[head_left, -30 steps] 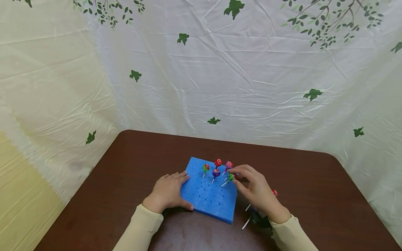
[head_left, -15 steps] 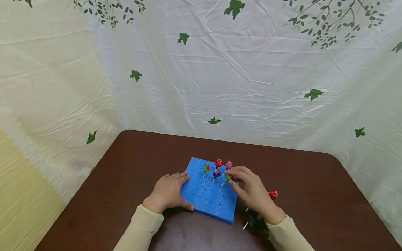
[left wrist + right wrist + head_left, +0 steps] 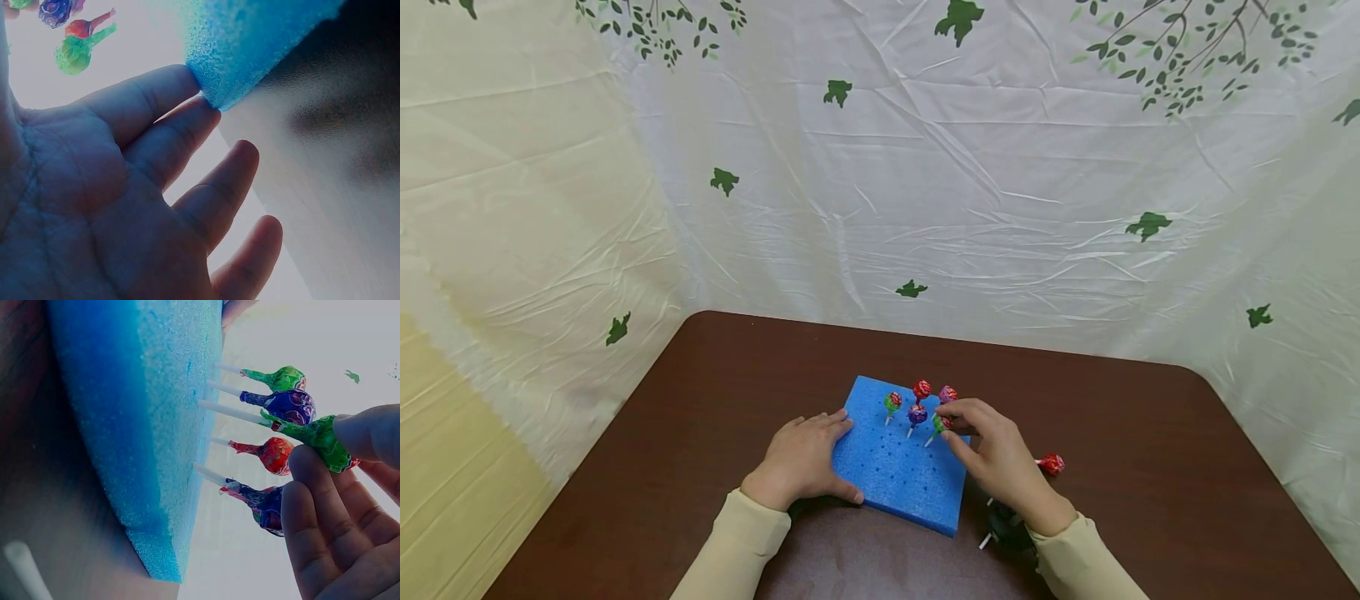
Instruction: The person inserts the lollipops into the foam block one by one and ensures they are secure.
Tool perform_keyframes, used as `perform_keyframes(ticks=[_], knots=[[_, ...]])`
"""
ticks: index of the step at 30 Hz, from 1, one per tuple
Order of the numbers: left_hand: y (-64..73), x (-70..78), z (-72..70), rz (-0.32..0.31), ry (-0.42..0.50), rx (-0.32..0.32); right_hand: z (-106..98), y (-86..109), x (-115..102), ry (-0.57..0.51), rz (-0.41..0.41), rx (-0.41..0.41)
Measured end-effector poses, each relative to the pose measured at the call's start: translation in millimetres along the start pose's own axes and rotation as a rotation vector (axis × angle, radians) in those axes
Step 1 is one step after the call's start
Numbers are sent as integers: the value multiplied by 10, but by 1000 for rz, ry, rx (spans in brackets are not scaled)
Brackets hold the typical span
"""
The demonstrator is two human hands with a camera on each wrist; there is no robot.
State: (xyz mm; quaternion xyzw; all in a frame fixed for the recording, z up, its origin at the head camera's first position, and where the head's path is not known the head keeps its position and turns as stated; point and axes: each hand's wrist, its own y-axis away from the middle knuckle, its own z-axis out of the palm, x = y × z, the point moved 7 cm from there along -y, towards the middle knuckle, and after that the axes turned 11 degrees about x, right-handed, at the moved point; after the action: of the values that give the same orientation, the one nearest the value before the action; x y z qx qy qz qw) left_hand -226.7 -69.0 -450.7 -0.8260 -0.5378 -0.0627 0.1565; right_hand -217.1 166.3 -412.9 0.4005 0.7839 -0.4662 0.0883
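A blue foam board (image 3: 880, 487) with rows of small holes lies on the table. My left hand (image 3: 801, 458) rests against its left edge, fingers and thumb spread; the left wrist view has two fingertips touching a corner. With thumb and fingers, my right hand (image 3: 1000, 454) pinches a green-wrapped lollipop (image 3: 331, 442) by its head. Its white stick slants down to the board; whether the tip sits in a hole I cannot tell. Behind it stand a green lollipop (image 3: 892, 401), a purple lollipop (image 3: 917, 414), a red lollipop (image 3: 922, 388) and a pink-purple lollipop (image 3: 948, 394).
On the brown table (image 3: 775, 350), right of the board, lies a red lollipop (image 3: 1052, 464), partly behind the right hand. White sticks (image 3: 986, 540) poke out near a dark object (image 3: 1011, 527) at the right wrist. A white leaf-print cloth (image 3: 880, 183) hangs behind.
The right hand has shifted slightly left with the green lollipop, which now stands more upright. More of the red lollipop on the table shows. My left hand and the board have stayed put.
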Motion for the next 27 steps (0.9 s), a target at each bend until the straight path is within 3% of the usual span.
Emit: perform_keyframes(ticks=[19, 27], knots=[[-6, -15, -2, 1, -7, 6, 32, -43, 19, 49, 31, 20], [-9, -20, 11, -1, -12, 1, 101, -42, 32, 82, 50, -25]])
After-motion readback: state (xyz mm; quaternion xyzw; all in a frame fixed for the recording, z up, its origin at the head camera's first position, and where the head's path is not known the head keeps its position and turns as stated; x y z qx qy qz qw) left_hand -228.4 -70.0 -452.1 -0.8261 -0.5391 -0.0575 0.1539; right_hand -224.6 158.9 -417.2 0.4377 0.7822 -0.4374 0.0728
